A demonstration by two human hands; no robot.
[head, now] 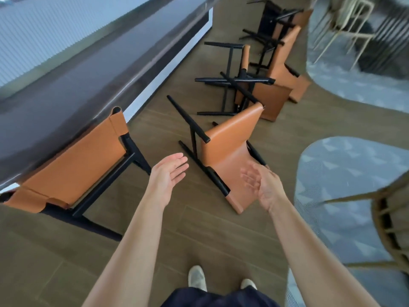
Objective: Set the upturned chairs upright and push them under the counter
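Note:
An orange leather chair with black legs (225,147) lies tipped over on the wood floor just ahead of me, legs pointing left. My left hand (168,171) reaches toward its leg frame with straight fingers, holding nothing. In front of the chair's lower back hovers my right hand (261,185), fingers relaxed and empty. One matching chair (73,169) stands upright on the left, tucked under the dark counter (66,85). Several more tipped chairs (263,94) lie in a row farther back.
A grey patterned rug (345,173) covers the floor on the right. A woven wicker chair (389,222) stands at the right edge. Pale stools (340,25) are at the back right. My feet are at the bottom centre.

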